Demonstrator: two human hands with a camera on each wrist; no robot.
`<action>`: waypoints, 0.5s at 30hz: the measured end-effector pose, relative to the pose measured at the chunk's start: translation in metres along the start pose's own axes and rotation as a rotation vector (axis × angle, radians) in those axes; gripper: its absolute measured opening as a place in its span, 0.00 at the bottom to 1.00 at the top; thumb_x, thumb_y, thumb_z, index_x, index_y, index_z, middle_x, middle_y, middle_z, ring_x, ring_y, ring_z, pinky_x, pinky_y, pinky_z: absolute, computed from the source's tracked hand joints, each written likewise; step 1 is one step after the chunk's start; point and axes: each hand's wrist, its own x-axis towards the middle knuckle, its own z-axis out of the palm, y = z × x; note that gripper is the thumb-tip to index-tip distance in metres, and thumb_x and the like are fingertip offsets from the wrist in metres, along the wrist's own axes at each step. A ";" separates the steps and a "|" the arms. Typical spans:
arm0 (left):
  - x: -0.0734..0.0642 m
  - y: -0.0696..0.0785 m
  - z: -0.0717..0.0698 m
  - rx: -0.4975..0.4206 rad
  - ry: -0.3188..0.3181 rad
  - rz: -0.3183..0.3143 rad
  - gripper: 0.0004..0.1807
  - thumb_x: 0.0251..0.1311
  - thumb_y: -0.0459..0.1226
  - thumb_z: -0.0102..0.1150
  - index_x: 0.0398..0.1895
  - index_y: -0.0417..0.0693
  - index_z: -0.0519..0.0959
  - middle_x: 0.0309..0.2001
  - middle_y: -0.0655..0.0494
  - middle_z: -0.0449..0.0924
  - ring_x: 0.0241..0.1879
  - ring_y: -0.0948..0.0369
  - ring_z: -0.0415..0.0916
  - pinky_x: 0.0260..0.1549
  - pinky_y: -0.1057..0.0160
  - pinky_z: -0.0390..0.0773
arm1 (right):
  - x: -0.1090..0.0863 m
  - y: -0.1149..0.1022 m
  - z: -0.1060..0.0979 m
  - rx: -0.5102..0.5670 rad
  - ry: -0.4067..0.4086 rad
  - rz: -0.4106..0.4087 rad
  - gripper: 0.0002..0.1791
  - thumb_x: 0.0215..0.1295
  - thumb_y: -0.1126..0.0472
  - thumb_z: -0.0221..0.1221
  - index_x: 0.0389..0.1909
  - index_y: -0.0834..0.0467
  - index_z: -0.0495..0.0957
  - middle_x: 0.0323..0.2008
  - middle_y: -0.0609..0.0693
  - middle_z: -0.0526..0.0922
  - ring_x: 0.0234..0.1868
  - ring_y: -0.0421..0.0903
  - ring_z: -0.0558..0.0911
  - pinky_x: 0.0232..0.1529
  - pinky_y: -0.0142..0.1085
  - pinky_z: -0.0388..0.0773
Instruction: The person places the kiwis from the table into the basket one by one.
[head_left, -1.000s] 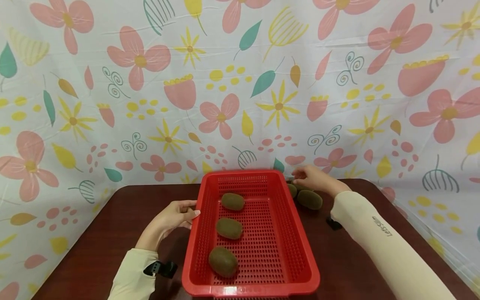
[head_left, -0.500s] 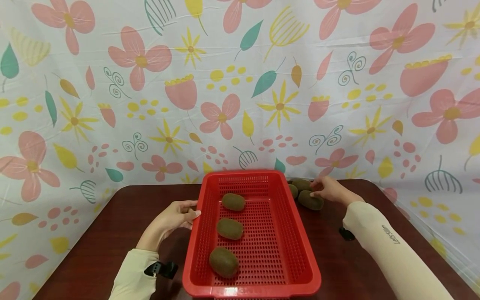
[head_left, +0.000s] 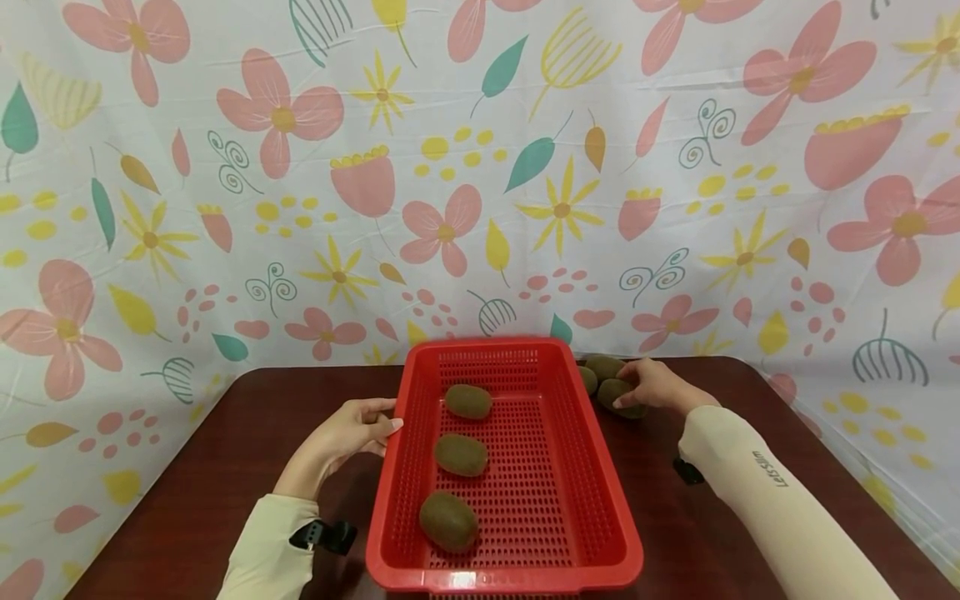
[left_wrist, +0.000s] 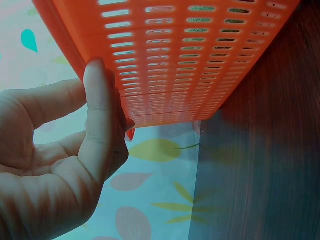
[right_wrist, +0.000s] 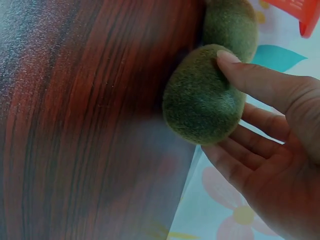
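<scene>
A red plastic basket (head_left: 525, 578) stands on the table with three brown kiwis lying in it along its left side: a far kiwi (head_left: 468, 402), a middle kiwi (head_left: 461, 455) and a near kiwi (head_left: 448, 521). My left hand (head_left: 347, 442) holds the basket's left rim, its thumb against the edge; the left wrist view shows the slotted wall beside the fingers. Right of the basket, my right hand (head_left: 660, 390) grips a kiwi (right_wrist: 202, 97), thumb on its upper side and fingers behind it. Another kiwi (right_wrist: 231, 27) lies right beside that one.
Two more kiwis, a back kiwi (head_left: 603, 367) and one partly hidden kiwi (head_left: 588, 380), sit between the basket and my right hand. The dark wooden table (head_left: 247, 450) ends at a flower-patterned cloth (head_left: 480, 167) behind it.
My right hand has come back from the rear kiwi towards the nearer one on the right, and its thumb and fingers now close around it. My left hand stays at the basket rim.
</scene>
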 end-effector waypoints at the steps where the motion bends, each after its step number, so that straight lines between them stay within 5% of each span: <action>1: 0.000 0.000 0.000 0.000 0.000 -0.001 0.33 0.68 0.36 0.55 0.71 0.30 0.56 0.34 0.46 0.75 0.30 0.58 0.77 0.34 0.58 0.83 | 0.000 0.000 0.000 -0.007 0.000 0.004 0.32 0.51 0.59 0.72 0.52 0.74 0.74 0.50 0.70 0.77 0.50 0.63 0.77 0.46 0.51 0.77; 15: -0.001 0.001 0.000 -0.003 0.006 -0.008 0.32 0.68 0.35 0.55 0.70 0.30 0.57 0.34 0.46 0.75 0.30 0.58 0.77 0.33 0.59 0.83 | -0.001 -0.001 -0.005 -0.036 -0.037 0.001 0.32 0.50 0.60 0.73 0.52 0.73 0.75 0.49 0.69 0.77 0.44 0.57 0.77 0.42 0.47 0.77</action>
